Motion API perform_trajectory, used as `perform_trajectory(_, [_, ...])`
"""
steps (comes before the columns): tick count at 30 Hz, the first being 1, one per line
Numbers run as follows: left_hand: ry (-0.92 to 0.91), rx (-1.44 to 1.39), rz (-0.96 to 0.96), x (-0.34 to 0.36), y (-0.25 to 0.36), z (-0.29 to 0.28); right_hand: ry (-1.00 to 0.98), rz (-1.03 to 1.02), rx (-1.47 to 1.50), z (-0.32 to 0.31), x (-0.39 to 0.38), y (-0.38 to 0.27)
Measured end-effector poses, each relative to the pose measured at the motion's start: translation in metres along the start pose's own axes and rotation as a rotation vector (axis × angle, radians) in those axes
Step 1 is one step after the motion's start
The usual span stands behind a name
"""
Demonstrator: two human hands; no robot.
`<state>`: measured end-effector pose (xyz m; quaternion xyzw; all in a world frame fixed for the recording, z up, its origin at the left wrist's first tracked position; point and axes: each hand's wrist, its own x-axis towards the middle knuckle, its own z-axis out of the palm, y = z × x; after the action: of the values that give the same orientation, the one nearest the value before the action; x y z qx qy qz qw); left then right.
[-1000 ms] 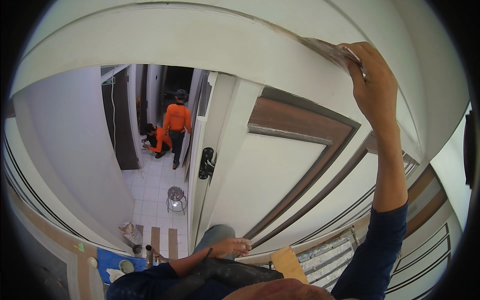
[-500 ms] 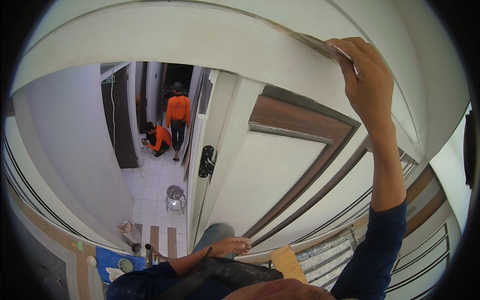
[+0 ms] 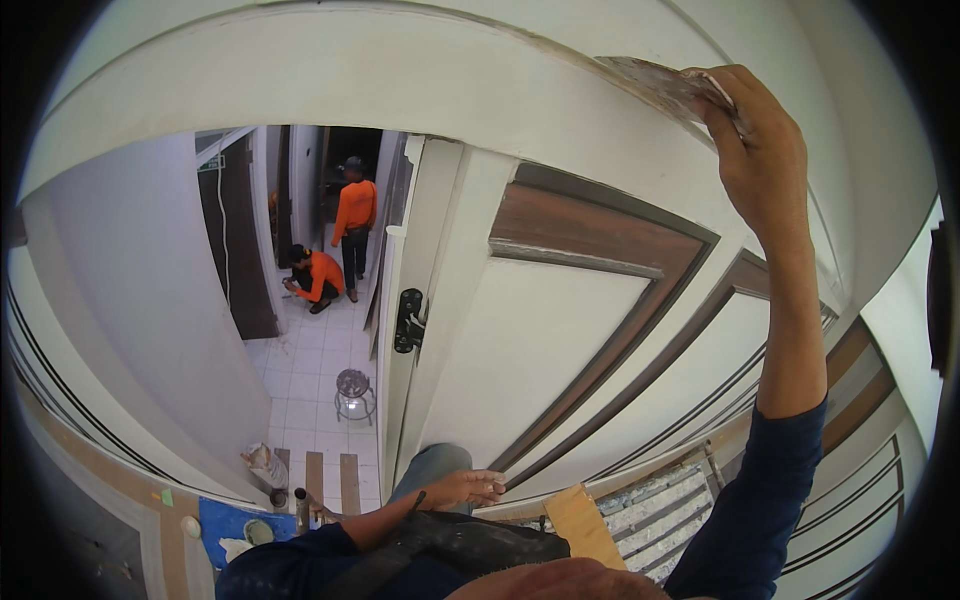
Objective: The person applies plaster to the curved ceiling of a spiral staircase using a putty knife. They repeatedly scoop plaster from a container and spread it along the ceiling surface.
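Note:
My right hand is raised overhead and grips a flat, paint-smeared scraper blade. The blade is pressed against the white top rail of the door frame. My left hand rests on my thigh in grey trousers, holding nothing, with its fingers loosely apart. Just below it lies a dark strap or bag across my lap. The scraper's handle is hidden inside my fist.
An open white door with brown panel trim and a black handle stands below me. A wooden board lies by my knee. In the tiled corridor are a small round stool, one standing person and one crouching person, both in orange.
My right hand has shifted the scraper slightly along the top rail. The standing person in orange has stepped a little further down the corridor. My left hand has stayed on my thigh.

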<state>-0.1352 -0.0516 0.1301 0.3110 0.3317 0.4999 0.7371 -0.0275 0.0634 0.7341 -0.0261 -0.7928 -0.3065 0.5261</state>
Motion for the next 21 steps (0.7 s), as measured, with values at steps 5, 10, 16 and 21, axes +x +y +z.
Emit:
perform_trajectory(5, [0.001,-0.014,-0.022,-0.001,0.003,-0.002,0.018,-0.060,0.091,-0.002,0.016,-0.009])
perform_trajectory(10, [-0.017,0.054,0.010,-0.004,0.005,0.001,-0.021,-0.171,0.164,-0.009,0.039,-0.034])
perform_trajectory(16, [-0.037,0.006,0.014,0.004,-0.005,-0.007,-0.110,-0.155,0.035,-0.003,0.034,-0.047])
perform_trajectory(21, [-0.033,-0.028,0.024,0.000,-0.004,-0.004,0.054,-0.017,0.354,0.002,0.035,-0.035])
